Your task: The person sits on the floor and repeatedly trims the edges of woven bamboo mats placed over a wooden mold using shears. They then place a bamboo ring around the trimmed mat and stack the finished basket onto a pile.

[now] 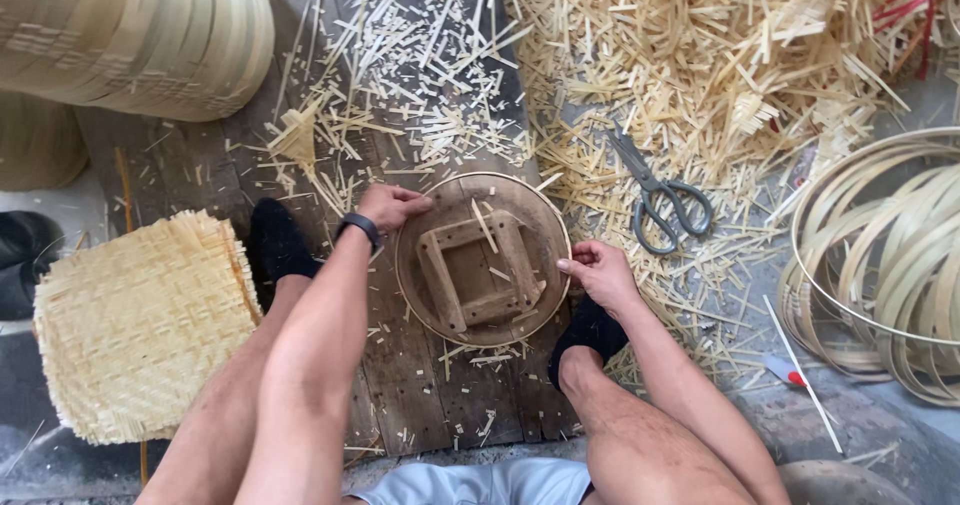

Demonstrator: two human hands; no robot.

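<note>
A round wooden form with a square block frame on top lies on a dark plank floor between my feet. A thin bamboo hoop rings its edge. My left hand rests on the upper left rim, fingers curled over the hoop. My right hand pinches the hoop at the right rim. A black band sits on my left wrist.
Scissors lie in the bamboo offcuts to the right. Coiled bamboo hoops sit at far right. A stack of woven mats is at left, woven baskets at top left. A red-tipped stick lies at lower right.
</note>
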